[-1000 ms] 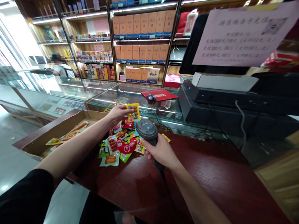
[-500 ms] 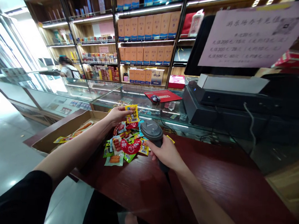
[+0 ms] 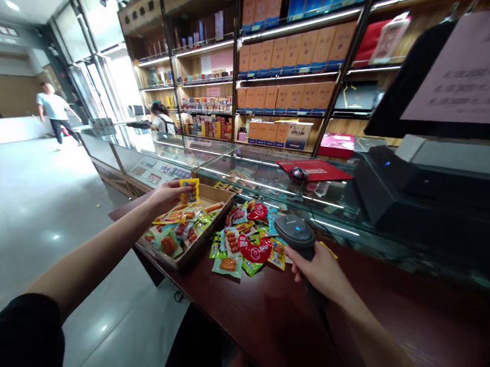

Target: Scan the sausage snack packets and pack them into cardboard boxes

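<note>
My left hand (image 3: 167, 196) pinches a small yellow snack packet (image 3: 190, 191) by its edge, above the far end of an open cardboard box (image 3: 207, 238). Inside the box lie several sausage snack packets (image 3: 168, 242). My right hand (image 3: 323, 270) is wrapped round the handle of a dark grey barcode scanner (image 3: 295, 231), its head pointing away from me with a blue light showing on top. Just left of the scanner, a heap of colourful snack packets (image 3: 231, 242) rests on the dark red wooden table (image 3: 235, 304). A red curved packet (image 3: 255, 249) lies on top of it.
Behind the table runs a glass display counter (image 3: 213, 155) with a red mat (image 3: 322, 170) and a computer mouse (image 3: 299, 173). A black monitor with a pink paper sign (image 3: 473, 83) stands right. Boxed goods line the shelves (image 3: 287, 74). Two people (image 3: 54, 109) are far off, left.
My view has turned left. My left hand has carried the yellow packet from over the heap to over the cardboard box. The scanner stays in my right hand beside the heap.
</note>
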Demonstrator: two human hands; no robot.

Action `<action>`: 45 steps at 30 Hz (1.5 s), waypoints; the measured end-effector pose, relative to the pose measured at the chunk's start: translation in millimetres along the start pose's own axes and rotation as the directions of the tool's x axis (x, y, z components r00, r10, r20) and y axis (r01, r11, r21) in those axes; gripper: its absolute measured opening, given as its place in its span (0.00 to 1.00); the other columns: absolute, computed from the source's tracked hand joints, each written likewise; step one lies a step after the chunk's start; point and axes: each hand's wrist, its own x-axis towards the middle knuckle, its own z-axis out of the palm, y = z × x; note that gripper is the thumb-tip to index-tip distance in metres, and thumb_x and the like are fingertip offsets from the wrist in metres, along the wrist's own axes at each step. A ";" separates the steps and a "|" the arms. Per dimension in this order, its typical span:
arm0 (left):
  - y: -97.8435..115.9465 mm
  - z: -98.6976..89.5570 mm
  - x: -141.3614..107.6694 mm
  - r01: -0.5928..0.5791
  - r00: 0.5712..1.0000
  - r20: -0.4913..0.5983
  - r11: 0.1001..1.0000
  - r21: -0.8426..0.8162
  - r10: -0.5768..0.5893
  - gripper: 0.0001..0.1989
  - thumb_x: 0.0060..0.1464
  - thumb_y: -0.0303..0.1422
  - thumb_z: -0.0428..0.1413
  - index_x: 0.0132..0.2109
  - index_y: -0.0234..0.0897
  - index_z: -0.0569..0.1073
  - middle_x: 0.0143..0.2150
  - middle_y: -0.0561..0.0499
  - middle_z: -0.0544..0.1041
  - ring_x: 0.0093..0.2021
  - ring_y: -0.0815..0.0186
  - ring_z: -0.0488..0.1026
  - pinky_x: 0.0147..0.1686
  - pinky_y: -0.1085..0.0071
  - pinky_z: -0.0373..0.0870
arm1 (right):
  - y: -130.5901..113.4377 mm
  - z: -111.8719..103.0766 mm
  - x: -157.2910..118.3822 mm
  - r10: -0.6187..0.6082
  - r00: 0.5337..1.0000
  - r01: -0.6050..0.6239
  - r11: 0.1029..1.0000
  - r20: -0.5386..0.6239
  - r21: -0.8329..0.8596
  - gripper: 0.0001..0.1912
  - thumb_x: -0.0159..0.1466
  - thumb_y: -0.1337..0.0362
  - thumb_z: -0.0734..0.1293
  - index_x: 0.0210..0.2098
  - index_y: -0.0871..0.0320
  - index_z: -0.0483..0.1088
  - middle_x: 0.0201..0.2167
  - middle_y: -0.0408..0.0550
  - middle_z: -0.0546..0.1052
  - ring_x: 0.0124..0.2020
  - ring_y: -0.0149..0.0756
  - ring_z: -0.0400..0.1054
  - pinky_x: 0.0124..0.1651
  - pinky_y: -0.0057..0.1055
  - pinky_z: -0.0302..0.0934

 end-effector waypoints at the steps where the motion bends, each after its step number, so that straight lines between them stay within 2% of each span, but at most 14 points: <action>1: 3.9 -8.9 -3.7 -0.011 0.999 -0.035 0.999 0.030 0.012 0.17 0.38 0.27 0.72 0.39 0.31 0.82 0.37 0.42 0.83 0.32 0.64 0.81 0.34 0.71 0.78 | 0.5 -0.1 0.8 0.010 1.000 -0.010 1.000 0.003 -0.007 0.15 0.59 0.52 0.71 0.36 0.57 0.69 0.17 0.45 0.76 0.16 0.41 0.72 0.22 0.33 0.64; 6: 20.0 -36.2 -18.4 -0.043 0.989 -0.136 0.990 0.135 0.062 0.25 0.37 0.34 0.74 0.45 0.35 0.82 0.38 0.43 0.83 0.31 0.66 0.79 0.29 0.75 0.74 | -2.5 -0.3 1.6 0.040 0.999 -0.039 0.998 0.010 -0.050 0.15 0.59 0.50 0.69 0.34 0.56 0.67 0.17 0.45 0.76 0.16 0.41 0.73 0.24 0.34 0.65; 8: 22.2 -37.4 -19.0 -0.057 0.986 -0.147 0.987 0.149 0.079 0.26 0.36 0.35 0.74 0.46 0.35 0.82 0.38 0.44 0.83 0.30 0.69 0.78 0.29 0.77 0.72 | -4.4 -0.3 1.2 0.045 0.999 -0.045 0.998 0.004 -0.041 0.15 0.59 0.50 0.69 0.33 0.55 0.67 0.17 0.45 0.76 0.16 0.40 0.72 0.24 0.33 0.65; 11: 19.5 -27.2 -14.5 -0.070 0.989 -0.113 0.983 0.168 0.090 0.26 0.36 0.35 0.74 0.46 0.34 0.82 0.37 0.45 0.83 0.28 0.72 0.75 0.27 0.79 0.70 | -6.0 -1.5 1.0 0.051 0.999 -0.051 0.999 0.002 -0.003 0.16 0.58 0.49 0.69 0.33 0.56 0.67 0.18 0.45 0.76 0.16 0.40 0.72 0.22 0.33 0.64; 15: 4.0 5.8 -4.5 -0.034 0.998 -0.043 0.990 0.135 0.040 0.26 0.34 0.34 0.75 0.44 0.34 0.82 0.34 0.47 0.82 0.26 0.73 0.73 0.27 0.78 0.69 | -5.3 -9.0 1.2 0.025 1.000 -0.024 0.999 -0.007 0.048 0.18 0.57 0.48 0.70 0.35 0.56 0.67 0.19 0.45 0.76 0.16 0.38 0.71 0.22 0.33 0.64; 20: -30.4 67.7 5.6 -0.039 0.992 0.124 0.980 0.197 0.014 0.25 0.32 0.38 0.75 0.41 0.34 0.83 0.38 0.46 0.82 0.32 0.71 0.76 0.32 0.78 0.71 | -11.5 -25.0 -2.7 0.023 0.998 -0.017 0.996 -0.065 0.091 0.17 0.58 0.49 0.71 0.34 0.55 0.67 0.19 0.44 0.75 0.16 0.38 0.71 0.21 0.32 0.64; 26: -78.0 156.5 7.3 0.050 0.948 0.301 0.980 0.190 -0.107 0.26 0.31 0.40 0.75 0.40 0.34 0.83 0.33 0.47 0.82 0.26 0.70 0.74 0.28 0.74 0.71 | -21.9 -39.6 -8.7 0.044 0.993 -0.019 0.975 -0.108 0.220 0.16 0.57 0.51 0.72 0.35 0.55 0.67 0.17 0.42 0.73 0.15 0.36 0.68 0.19 0.31 0.64; 31: -112.4 214.3 5.6 0.018 0.895 0.426 0.964 0.267 -0.134 0.24 0.33 0.39 0.74 0.40 0.34 0.83 0.32 0.47 0.82 0.29 0.66 0.76 0.28 0.72 0.71 | -23.5 -53.6 -12.2 0.027 0.988 0.012 0.969 -0.155 0.246 0.15 0.58 0.54 0.73 0.34 0.55 0.66 0.18 0.42 0.74 0.14 0.36 0.69 0.18 0.31 0.64; 34: -128.9 234.2 7.4 -0.088 0.885 0.458 0.934 0.346 -0.086 0.21 0.34 0.36 0.74 0.39 0.36 0.83 0.32 0.47 0.82 0.31 0.63 0.78 0.34 0.70 0.73 | -26.3 -61.8 -15.1 0.008 0.984 0.038 0.967 -0.178 0.252 0.14 0.59 0.56 0.72 0.33 0.56 0.66 0.18 0.42 0.73 0.15 0.35 0.70 0.18 0.29 0.64; 37: -138.9 242.4 11.0 -0.215 0.890 0.457 0.872 0.439 -0.011 0.19 0.33 0.35 0.73 0.37 0.38 0.82 0.35 0.46 0.82 0.37 0.58 0.79 0.40 0.66 0.73 | -28.6 -66.0 -17.8 0.001 0.982 0.051 0.962 -0.187 0.269 0.13 0.59 0.56 0.72 0.34 0.57 0.67 0.18 0.42 0.73 0.15 0.34 0.69 0.18 0.28 0.64; 42: -142.2 243.4 12.2 -0.376 0.905 0.417 0.616 0.692 0.085 0.24 0.30 0.35 0.74 0.38 0.39 0.76 0.34 0.46 0.79 0.43 0.52 0.77 0.44 0.64 0.69 | -32.5 -65.2 -21.3 0.012 0.986 0.039 0.954 -0.169 0.299 0.13 0.59 0.57 0.73 0.35 0.56 0.67 0.18 0.41 0.73 0.15 0.33 0.68 0.18 0.27 0.65; 45: -141.7 246.9 9.5 -0.396 0.910 0.407 0.467 0.791 0.083 0.22 0.34 0.39 0.72 0.37 0.39 0.73 0.38 0.41 0.79 0.48 0.46 0.76 0.45 0.64 0.67 | -34.3 -62.7 -22.3 -0.005 0.988 0.050 0.955 -0.152 0.292 0.11 0.60 0.58 0.71 0.34 0.56 0.67 0.17 0.41 0.73 0.14 0.32 0.67 0.18 0.27 0.64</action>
